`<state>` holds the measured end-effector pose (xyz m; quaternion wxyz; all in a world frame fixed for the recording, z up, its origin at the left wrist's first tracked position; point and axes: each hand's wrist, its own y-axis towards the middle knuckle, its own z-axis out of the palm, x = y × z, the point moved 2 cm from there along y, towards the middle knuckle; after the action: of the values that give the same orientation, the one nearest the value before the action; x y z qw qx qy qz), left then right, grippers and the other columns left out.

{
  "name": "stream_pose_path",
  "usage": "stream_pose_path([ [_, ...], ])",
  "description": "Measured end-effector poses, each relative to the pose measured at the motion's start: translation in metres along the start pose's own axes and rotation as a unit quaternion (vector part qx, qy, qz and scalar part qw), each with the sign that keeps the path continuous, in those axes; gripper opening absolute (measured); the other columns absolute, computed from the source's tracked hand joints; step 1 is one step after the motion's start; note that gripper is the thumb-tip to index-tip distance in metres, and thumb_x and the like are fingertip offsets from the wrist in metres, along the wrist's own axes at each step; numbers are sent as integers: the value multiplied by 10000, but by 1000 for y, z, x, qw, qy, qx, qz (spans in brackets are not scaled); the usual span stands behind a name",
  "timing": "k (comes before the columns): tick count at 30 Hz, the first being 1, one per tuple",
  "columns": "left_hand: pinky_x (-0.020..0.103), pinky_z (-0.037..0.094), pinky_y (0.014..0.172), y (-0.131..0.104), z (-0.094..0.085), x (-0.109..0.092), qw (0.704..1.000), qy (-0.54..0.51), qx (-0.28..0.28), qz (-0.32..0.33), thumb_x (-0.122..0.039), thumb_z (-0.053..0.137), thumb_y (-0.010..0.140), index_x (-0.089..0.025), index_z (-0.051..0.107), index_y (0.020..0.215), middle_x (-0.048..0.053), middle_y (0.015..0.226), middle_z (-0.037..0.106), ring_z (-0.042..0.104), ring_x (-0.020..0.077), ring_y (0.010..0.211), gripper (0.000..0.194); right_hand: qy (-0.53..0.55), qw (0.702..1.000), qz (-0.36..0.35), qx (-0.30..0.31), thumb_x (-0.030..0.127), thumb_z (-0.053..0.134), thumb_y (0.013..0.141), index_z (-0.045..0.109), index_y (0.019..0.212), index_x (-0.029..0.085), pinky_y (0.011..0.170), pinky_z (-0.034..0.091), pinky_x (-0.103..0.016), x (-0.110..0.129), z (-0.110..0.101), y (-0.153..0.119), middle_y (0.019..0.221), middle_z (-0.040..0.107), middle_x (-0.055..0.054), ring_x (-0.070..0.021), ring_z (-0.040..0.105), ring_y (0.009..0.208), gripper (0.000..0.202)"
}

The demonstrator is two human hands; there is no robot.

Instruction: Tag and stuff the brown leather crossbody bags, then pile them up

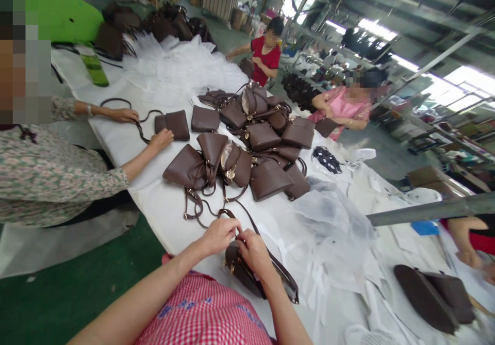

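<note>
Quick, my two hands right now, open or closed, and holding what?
Left hand: closed, seemingly pinching a brown strap.
Right hand: closed at the same spot, above a brown bag; exactly what it pinches is hidden.

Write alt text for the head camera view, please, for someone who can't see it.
The wearer's left hand and right hand meet over a brown handbag on a white table, in front of a pile of similar bags. At the picture's left, a co-worker has a hand at another bag; a person in red and another in pink are farther back.
</note>
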<state>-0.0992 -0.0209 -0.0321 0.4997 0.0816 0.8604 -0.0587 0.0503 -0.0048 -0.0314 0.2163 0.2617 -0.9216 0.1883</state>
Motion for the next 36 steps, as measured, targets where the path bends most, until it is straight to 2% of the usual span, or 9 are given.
stream_pose_path([
  [3,242,406,654,2,9,12,988,-137,-41,-66,-68,500,704,-178,630,800,-18,662,603,557,136,656,195,8,1000,1,0,140,462,869,675,809,176,682,390,-233,0,-2,1,763,623,-36,-151,583,736,224],
  [5,241,426,652,1,18,23,955,-266,-65,-118,-86,547,672,-163,605,809,-27,648,591,557,123,638,168,10,1000,4,-10,134,464,865,680,805,170,686,389,-231,-2,-2,1,769,634,-42,-151,584,742,227],
  [7,250,450,667,-3,28,33,908,-380,-78,-159,-107,622,622,-156,587,856,-27,692,600,567,115,651,241,13,1000,7,-20,128,470,855,682,793,167,690,390,-228,-4,-1,1,767,642,-43,-149,586,744,224],
  [9,257,466,670,-7,37,39,873,-444,-74,-187,-130,687,572,-152,587,872,-17,757,613,575,114,676,316,22,999,9,-24,128,472,851,682,780,167,685,390,-222,-6,0,1,757,646,-38,-143,588,734,225],
  [10,257,468,661,-8,41,40,865,-458,-68,-196,-150,704,564,-148,593,858,-12,772,615,575,116,683,314,26,999,11,-25,129,475,849,681,776,168,680,391,-219,-7,1,1,752,648,-35,-142,590,731,222],
  [13,247,454,616,-9,49,39,874,-443,-56,-191,-214,694,596,-137,611,791,-14,716,607,555,114,649,225,33,999,11,-25,134,485,846,682,769,172,670,394,-214,-7,1,1,742,654,-31,-141,595,723,215],
  [18,223,395,547,-4,50,37,902,-388,-84,-169,-206,655,613,-146,569,651,-56,560,532,479,88,533,111,30,999,20,-34,151,477,856,688,757,177,661,399,-222,-5,0,1,742,669,-39,-150,607,722,234],
  [30,226,398,509,-7,52,40,896,-399,-27,-192,-240,619,655,-144,557,681,-58,537,536,502,94,482,117,31,998,12,-45,136,481,806,684,736,174,642,377,-216,-1,-3,0,708,685,-39,-145,608,676,218],
  [36,232,443,548,-8,54,42,887,-410,-30,-212,-225,602,647,-137,576,716,-46,572,562,537,93,517,115,46,998,-7,-44,153,451,832,678,753,175,606,370,-202,-2,-4,-3,664,668,-24,-128,587,611,241],
])
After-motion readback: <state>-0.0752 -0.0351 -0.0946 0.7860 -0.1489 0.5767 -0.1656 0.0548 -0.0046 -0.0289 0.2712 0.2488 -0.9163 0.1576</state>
